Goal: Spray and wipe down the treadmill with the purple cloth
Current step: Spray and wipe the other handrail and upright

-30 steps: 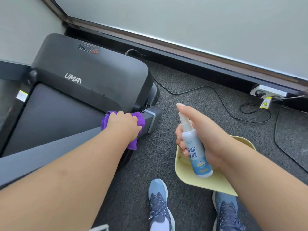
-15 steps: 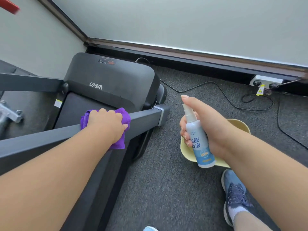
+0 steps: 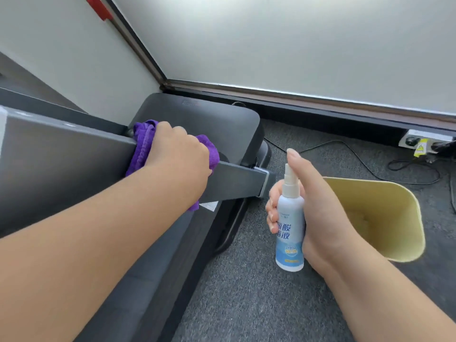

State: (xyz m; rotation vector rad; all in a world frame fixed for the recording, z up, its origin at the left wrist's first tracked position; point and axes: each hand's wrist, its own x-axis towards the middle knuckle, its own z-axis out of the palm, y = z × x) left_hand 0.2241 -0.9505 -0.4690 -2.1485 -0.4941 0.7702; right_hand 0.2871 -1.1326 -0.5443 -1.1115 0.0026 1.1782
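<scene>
Wiping the treadmill rail, spray bottle held ready

The left hand [image 3: 177,154] has its grip clenched on the purple cloth [image 3: 143,144], pressing it over the top of the treadmill [image 3: 222,124] rail, probably so the cloth wraps the edge as it rubs. Beside that grip, the right hand [image 3: 318,208] grasps the spray bottle [image 3: 290,228] upright, forefinger raised above the nozzle, seemingly ready to spray. Behind the bottle grip stands a yellow bin [image 3: 385,218] on the carpet; its contents are unclear. The left fingers are hidden behind the cloth, and the rail's near end is cut off.
</scene>
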